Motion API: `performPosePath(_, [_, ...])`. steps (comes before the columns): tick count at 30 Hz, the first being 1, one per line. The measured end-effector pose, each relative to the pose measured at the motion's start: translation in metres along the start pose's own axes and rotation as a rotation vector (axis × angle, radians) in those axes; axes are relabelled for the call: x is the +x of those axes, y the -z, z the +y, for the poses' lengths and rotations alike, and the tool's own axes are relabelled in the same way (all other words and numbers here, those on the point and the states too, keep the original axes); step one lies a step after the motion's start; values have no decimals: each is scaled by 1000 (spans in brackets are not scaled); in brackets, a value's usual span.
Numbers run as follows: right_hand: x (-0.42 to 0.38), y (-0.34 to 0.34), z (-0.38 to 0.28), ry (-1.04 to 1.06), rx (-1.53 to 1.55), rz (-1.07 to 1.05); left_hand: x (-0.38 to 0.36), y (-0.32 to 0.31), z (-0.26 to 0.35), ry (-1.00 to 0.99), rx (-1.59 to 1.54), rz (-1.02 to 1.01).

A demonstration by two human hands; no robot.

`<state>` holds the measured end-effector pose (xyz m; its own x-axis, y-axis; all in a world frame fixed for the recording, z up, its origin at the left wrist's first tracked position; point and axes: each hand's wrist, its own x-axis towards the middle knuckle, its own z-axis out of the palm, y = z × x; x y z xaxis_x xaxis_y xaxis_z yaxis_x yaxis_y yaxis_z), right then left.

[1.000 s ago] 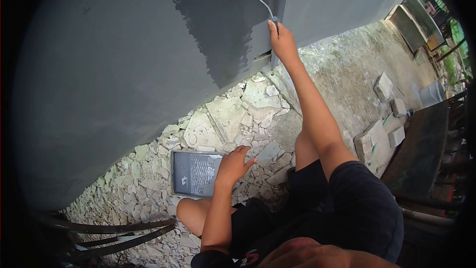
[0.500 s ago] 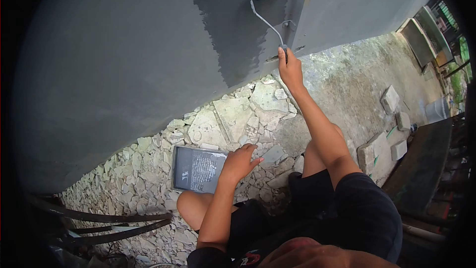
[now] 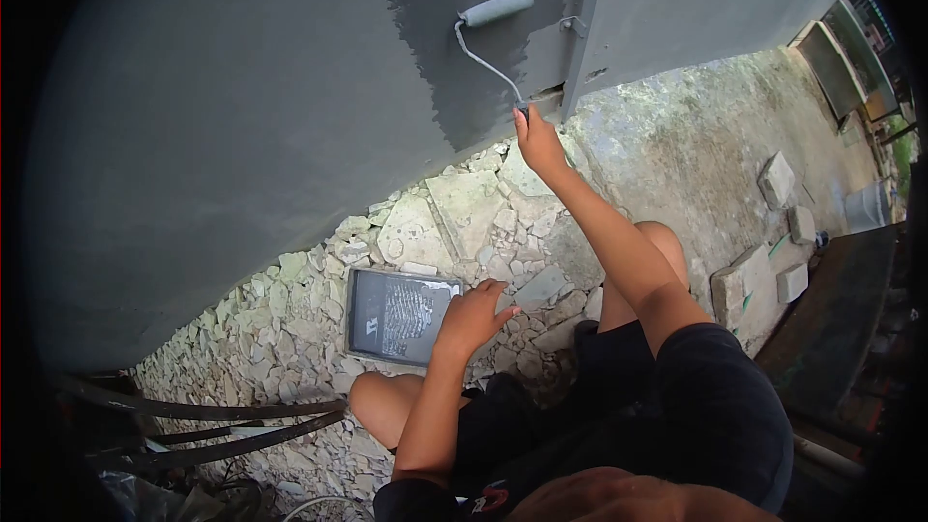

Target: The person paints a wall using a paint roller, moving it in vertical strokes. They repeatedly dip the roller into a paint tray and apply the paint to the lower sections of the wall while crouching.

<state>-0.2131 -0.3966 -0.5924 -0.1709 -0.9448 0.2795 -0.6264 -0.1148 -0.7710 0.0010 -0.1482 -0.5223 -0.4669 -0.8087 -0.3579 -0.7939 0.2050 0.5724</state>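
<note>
A paint roller (image 3: pixel 496 9) with a pale grey sleeve and a bent wire frame lies against the grey wall (image 3: pixel 242 126). Around its handle, low near the wall's foot, my right hand (image 3: pixel 538 142) is closed. The roller touches or nearly touches a darker, wet-looking patch of paint (image 3: pixel 435 48) with ragged edges. My left hand (image 3: pixel 474 317) hangs open, fingers apart, over the right edge of a dark paint tray (image 3: pixel 360 314). Grey paint marks its ribbed surface. Part of the tray is hidden behind this hand and forearm.
Broken stone rubble (image 3: pixel 261 353) runs along the wall's foot. Dark curved bars (image 3: pixel 213 412) stick out at lower left. On the concrete floor (image 3: pixel 696 126) to the right lie several loose blocks (image 3: pixel 776 180), with a pale bucket (image 3: pixel 865 208) beyond. A door frame (image 3: pixel 585 29) stands right of the patch.
My right hand has drawn the roller down and left across the dark patch, away from the door frame. The left hand keeps its place by the tray; the view has shifted slightly.
</note>
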Motion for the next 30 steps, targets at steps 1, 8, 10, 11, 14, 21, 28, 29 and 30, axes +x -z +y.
performPosePath(1, [-13, -7, 13, -50, -21, -42, 0, 0, -1, -8, -9, 9])
performPosePath(8, [-61, -15, 59, -190, -102, -219, 7, 15, 11, -39, -1, 79])
performPosePath(10, [-69, -22, 69, -174, -103, -202, 12, 12, 12, -52, -2, 55])
performPosePath(11, [-74, -26, 74, -161, -97, -184, 13, 10, 12, -61, 3, 28])
performPosePath(14, [-85, -31, 76, -187, -124, -207, 16, 2, 7, -73, 30, 20])
performPosePath(21, [-68, -19, 42, -208, 59, -119, 11, 3, 1, -10, 4, 7])
performPosePath(28, [-14, 3, 11, -71, 174, 45, 6, 4, 11, -37, -1, 37])
performPosePath(29, [-14, -1, 22, -75, 129, 38, 6, 5, 13, -28, -6, 21])
performPosePath(30, [-14, -5, 36, -78, 83, 32, 7, 3, 12, -29, -6, 23])
